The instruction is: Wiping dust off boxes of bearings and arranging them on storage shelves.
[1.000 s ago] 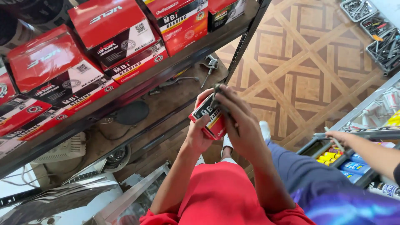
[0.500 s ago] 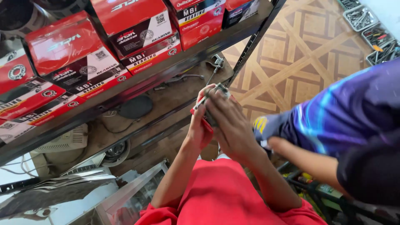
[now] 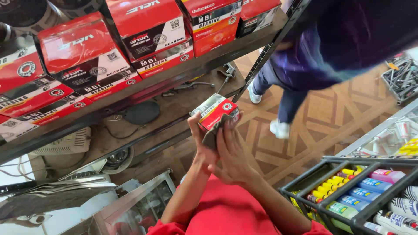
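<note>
above: shelf (image 3: 143, 93) edge close | right: wire rack (image 3: 348, 191), passer-by's legs (image 3: 287, 100) | floor (image 3: 331, 117) between open

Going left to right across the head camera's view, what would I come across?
Stacked red boxes on the shelf → small red box held in the left hand, right hand against it → another person → black wire basket of tubes.

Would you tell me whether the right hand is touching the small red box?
Touching: the head view shows the right hand pressing a grey cloth against the small red box.
</note>
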